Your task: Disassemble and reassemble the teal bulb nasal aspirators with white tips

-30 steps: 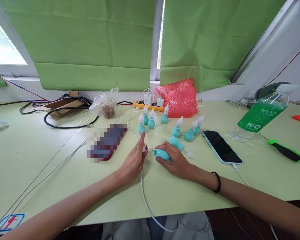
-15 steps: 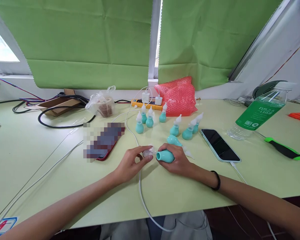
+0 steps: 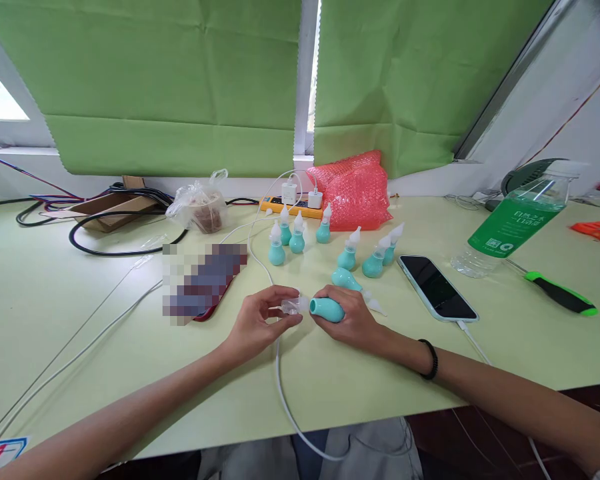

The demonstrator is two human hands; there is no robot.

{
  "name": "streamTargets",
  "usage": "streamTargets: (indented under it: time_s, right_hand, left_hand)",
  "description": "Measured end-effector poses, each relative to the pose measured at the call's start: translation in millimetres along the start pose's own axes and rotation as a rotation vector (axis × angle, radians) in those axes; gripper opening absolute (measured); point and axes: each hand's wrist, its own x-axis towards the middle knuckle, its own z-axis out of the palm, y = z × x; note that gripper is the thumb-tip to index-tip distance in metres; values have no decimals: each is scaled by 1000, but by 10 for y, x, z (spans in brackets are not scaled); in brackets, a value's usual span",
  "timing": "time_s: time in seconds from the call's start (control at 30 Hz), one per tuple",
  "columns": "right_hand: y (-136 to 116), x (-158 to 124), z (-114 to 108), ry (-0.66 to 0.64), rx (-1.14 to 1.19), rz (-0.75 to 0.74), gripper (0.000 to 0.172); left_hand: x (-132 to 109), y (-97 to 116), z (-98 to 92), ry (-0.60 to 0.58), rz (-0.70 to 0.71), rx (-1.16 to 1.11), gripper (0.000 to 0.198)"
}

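Pale green tabletop (image 3: 380, 387), green blinds (image 3: 180, 87) beyond the hands. The left hand (image 3: 257, 317) pinches a clear tip (image 3: 291, 306); just beside it, the right hand (image 3: 357, 317) grips a turquoise bulb (image 3: 329, 310), mouth toward the tip. A white cable (image 3: 279, 383) crosses between hands and near edge (image 3: 240, 439).

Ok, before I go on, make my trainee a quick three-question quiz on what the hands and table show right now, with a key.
1. True or false: the right hand holds a teal bulb with its opening towards the left hand.

2. Multiple choice: what is between the left hand's thumb and fingers?
A) a screwdriver
B) a clear tip
C) a bottle

3. Count: how many tipped bulbs stand upright beyond the hands?

Key: 1 true; 2 B; 3 seven, with one more bulb lying on its side.
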Motion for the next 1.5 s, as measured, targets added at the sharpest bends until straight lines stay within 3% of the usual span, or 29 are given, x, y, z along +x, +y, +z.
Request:
streamTargets:
  time_s: [0.2,0.47,0.7,0.87,1.0,1.13,1.27,1.5]
  right_hand:
    - [27,-26,6,-10,-69,-83,10]
    - [37,-39,-62,-36,-350,-342,11]
    - [0,-73,-95,-63,-470,-383,20]
    - [-6,-52,-86,-77,-601,-418,21]
    - [-7,-18,-90,-130,-491,-395,16]
    - [-20,-13,-65,-136,-246,-252,12]
    - [-43,-15,-34,-157,-21,-77,13]
    - [-95,17,-69,-369,182,129,5]
  left_hand:
    - [24,0,3,-145,-156,-186,28]
    - [9,71,-22,-258,-216,-129,26]
    - [-32,147,14,-193,-220,-3,26]
    - [-64,78,33,-134,-40,242,19]
    - [-84,-8,47,-116,73,332,20]
    - [-110,-11,71,-51,187,461,19]
    - [-125,-5,69,-58,318,573,16]
    - [-132,-78,73,-120,596,696,14]
